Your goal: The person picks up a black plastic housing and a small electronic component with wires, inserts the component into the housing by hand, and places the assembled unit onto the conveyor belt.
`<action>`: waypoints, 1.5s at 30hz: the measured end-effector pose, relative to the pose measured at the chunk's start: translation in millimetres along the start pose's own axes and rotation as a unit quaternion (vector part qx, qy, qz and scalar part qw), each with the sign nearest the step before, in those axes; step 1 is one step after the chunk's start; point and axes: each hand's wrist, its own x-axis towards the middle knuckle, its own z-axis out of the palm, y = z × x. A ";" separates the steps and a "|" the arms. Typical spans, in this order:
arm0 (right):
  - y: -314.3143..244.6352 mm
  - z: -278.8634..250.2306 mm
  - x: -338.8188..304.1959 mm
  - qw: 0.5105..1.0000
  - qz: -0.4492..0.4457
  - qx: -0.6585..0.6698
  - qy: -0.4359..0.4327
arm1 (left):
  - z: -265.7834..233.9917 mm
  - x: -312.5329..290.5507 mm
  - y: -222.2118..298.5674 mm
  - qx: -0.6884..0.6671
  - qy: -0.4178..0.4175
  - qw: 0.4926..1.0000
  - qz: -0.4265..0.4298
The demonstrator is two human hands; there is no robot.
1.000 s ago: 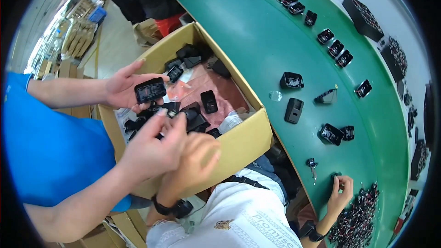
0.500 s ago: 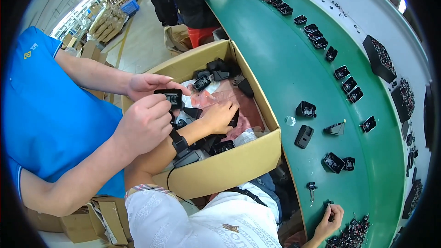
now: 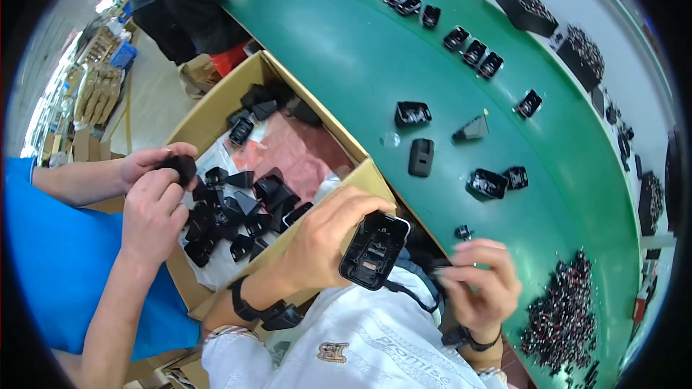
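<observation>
Black plastic housing [image 3: 375, 248]: above the person's lap, just outside the carton, its hollow inner side facing up.
Left hand [image 3: 324, 234]: gripping that housing, fingers wrapped round its far edge and back.
Right hand [image 3: 483, 284]: raised at the table edge, fingers bent; blur hides whether they pinch anything.
Small black part [image 3: 463, 233]: on the table, just beyond the right fingers.
Carton [image 3: 358, 181]: at the table's left side, loose black pieces inside over pink and white sheeting.
Co-worker in blue [image 3: 65, 259]: both hands on a dark piece [image 3: 179, 169] at the carton's left.
Green table [image 3: 324, 57]: bears more housings [image 3: 474, 52] in a row and a heap of small wired parts [image 3: 562, 317].
</observation>
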 end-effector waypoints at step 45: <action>30.3 -19.2 -8.4 0.989 0.038 -0.084 -0.112 | 101.8 58.1 -43.7 -0.210 -0.243 0.945 0.062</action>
